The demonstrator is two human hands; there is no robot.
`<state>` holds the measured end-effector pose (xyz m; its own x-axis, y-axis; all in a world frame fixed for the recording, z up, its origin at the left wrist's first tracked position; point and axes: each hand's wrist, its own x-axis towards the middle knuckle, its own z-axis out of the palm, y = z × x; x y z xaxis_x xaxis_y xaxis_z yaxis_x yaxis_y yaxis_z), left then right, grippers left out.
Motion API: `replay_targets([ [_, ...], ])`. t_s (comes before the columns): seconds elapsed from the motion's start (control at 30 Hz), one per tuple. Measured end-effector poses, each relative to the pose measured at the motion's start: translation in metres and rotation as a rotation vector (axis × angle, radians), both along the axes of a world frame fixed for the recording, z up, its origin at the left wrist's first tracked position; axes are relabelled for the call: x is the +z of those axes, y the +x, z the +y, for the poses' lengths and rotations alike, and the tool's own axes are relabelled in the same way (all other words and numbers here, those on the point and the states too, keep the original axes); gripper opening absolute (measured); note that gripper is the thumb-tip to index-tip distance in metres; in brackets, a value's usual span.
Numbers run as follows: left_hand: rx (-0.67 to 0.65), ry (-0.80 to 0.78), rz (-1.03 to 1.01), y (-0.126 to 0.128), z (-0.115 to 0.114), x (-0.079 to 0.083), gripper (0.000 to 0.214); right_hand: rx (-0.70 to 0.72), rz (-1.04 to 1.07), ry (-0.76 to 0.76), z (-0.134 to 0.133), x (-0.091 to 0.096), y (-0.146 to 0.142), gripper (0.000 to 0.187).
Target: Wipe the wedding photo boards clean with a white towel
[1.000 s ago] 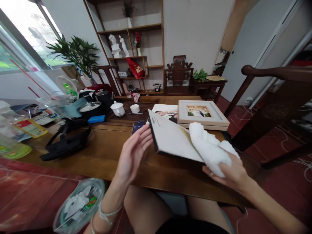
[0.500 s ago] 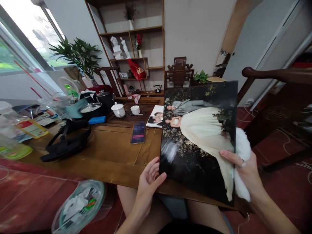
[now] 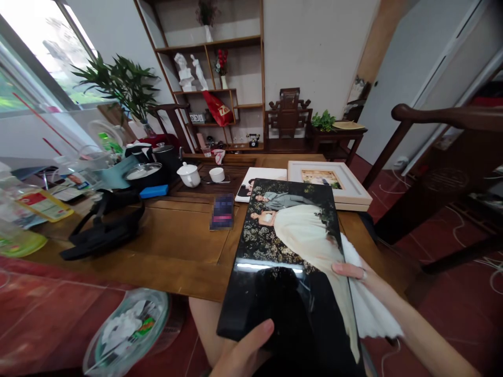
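A large glossy photo panel (image 3: 302, 225) with a wedding picture is held tilted between both hands, over the table's front edge and my lap. My left hand (image 3: 245, 351) grips its lower left edge, thumb on the face and fingers hidden beneath. At the right edge, my right hand (image 3: 365, 277) holds the panel with the thumb on the front. A white cloth (image 3: 367, 311) is also in that hand, hanging behind the edge. Past the panel, a white-framed picture (image 3: 353, 195) and a white photo book (image 3: 271, 173) lie on the wooden table (image 3: 188, 225).
A phone-like dark item (image 3: 222, 212), a black strap bag (image 3: 104, 225), a white teapot (image 3: 188, 174) and a cup (image 3: 216, 174) sit on the table. Bottles crowd its left end. A bin (image 3: 157, 319) stands on the floor; a wooden chair (image 3: 424, 173) is at right.
The panel has come down and toward me, tilting flatter, which uncovers the white-framed picture. My left hand has moved from beside its left edge to gripping its lower left part.
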<state>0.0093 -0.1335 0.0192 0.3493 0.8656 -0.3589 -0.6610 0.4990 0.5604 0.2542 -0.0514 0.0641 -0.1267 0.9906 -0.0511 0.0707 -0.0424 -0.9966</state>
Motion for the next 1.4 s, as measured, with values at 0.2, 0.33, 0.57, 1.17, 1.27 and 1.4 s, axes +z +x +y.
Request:
replay_targets([
  [0.2, 0.031, 0.025, -0.136, -0.030, -0.012, 0.020, 0.029, -0.019, -0.615, 0.349, 0.000, 0.022, 0.060, 0.022],
  [0.33, 0.128, -0.044, -0.102, -0.038, -0.016, 0.012, 0.031, -0.038, -1.054, 0.978, -0.002, 0.028, 0.075, 0.009],
  [0.57, 0.466, -0.249, 0.086, -0.038, -0.012, -0.010, 0.049, 0.376, -1.365, 0.949, 0.004, 0.001, 0.049, 0.019],
  [1.17, 0.582, -0.129, 0.273, -0.033, 0.016, -0.008, 0.051, 0.370, -1.617, 0.731, 0.241, 0.009, -0.121, 0.058],
  [1.27, 0.605, -0.118, 0.299, -0.038, 0.022, -0.011, 0.053, 0.399, -1.662, 0.694, 0.252, -0.003, -0.122, 0.036],
  [1.4, 0.589, -0.165, 0.308, -0.044, 0.023, -0.017, 0.054, 0.432, -1.688, 0.696, 0.259, -0.011, -0.123, 0.034],
])
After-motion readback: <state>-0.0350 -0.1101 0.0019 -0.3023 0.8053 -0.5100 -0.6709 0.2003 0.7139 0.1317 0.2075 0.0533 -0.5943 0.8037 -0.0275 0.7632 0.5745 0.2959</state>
